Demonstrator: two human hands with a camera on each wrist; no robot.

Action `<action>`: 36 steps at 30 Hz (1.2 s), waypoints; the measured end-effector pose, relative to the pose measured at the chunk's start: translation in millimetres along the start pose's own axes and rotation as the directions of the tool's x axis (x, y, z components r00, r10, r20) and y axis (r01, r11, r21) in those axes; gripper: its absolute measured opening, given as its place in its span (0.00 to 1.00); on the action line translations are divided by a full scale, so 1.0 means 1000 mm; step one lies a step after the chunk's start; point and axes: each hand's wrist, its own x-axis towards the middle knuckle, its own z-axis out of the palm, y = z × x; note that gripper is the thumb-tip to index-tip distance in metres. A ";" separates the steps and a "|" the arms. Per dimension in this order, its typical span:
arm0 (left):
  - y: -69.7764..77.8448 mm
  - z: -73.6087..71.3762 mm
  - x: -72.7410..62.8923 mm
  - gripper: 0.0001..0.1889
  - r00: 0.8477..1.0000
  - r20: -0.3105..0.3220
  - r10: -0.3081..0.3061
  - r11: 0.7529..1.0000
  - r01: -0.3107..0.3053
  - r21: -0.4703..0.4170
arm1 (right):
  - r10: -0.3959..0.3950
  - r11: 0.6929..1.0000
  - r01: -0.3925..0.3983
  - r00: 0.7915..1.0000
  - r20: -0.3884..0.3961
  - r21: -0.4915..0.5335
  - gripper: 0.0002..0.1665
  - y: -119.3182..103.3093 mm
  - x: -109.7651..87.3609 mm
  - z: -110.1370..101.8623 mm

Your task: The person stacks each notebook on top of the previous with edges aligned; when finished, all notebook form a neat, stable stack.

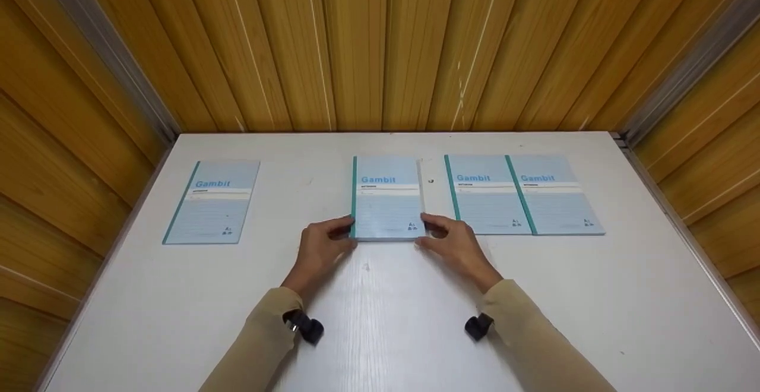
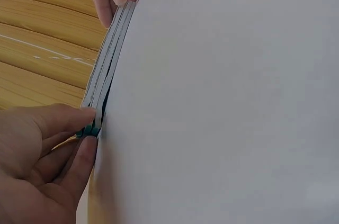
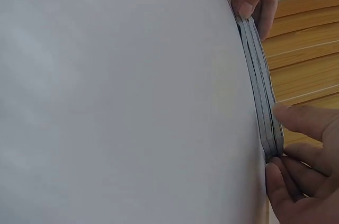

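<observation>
A small stack of light-blue notebooks (image 1: 387, 202) with green spines lies in the middle of the white table, "Gambit" printed on its top cover. At the stack's near left corner, my left hand (image 1: 323, 246) grips the spine side with thumb and fingers. Opposite it, my right hand (image 1: 454, 246) holds the near right corner the same way. Both wrist views show the stack's layered page edges (image 2: 108, 65) running between the two hands. The layers (image 3: 260, 83) sit close together, with thin gaps between some of them.
One matching notebook (image 1: 211, 202) lies apart at the left. To the right, two more notebooks, one (image 1: 484, 208) beside the other (image 1: 555, 208), lie edge to edge. A wood-patterned panel wall (image 1: 356, 47) rises behind the table (image 1: 380, 332).
</observation>
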 end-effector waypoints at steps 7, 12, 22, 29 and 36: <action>0.000 -0.009 0.000 0.22 0.999 -0.007 -0.040 0.999 0.040 -0.026 | 0.014 0.999 -0.013 0.999 -0.037 0.044 0.37 -0.006 0.004 -0.002; 0.001 -0.020 0.000 0.22 0.998 -0.045 -0.047 0.998 0.045 -0.041 | -0.023 0.994 0.028 0.999 -0.050 0.102 0.36 -0.015 0.009 -0.004; -0.003 -0.040 0.001 0.21 0.994 -0.085 -0.069 0.997 0.065 -0.050 | -0.119 0.987 0.121 0.992 -0.029 0.102 0.33 -0.035 0.019 0.013; -0.006 -0.057 -0.001 0.22 0.993 -0.109 -0.042 0.998 0.037 -0.049 | -0.152 0.984 0.151 0.988 0.007 0.093 0.33 -0.051 0.023 0.030; -0.009 -0.076 -0.007 0.22 0.991 -0.125 -0.037 0.999 0.032 -0.042 | -0.167 0.982 0.160 0.984 0.070 0.098 0.34 -0.063 0.027 0.047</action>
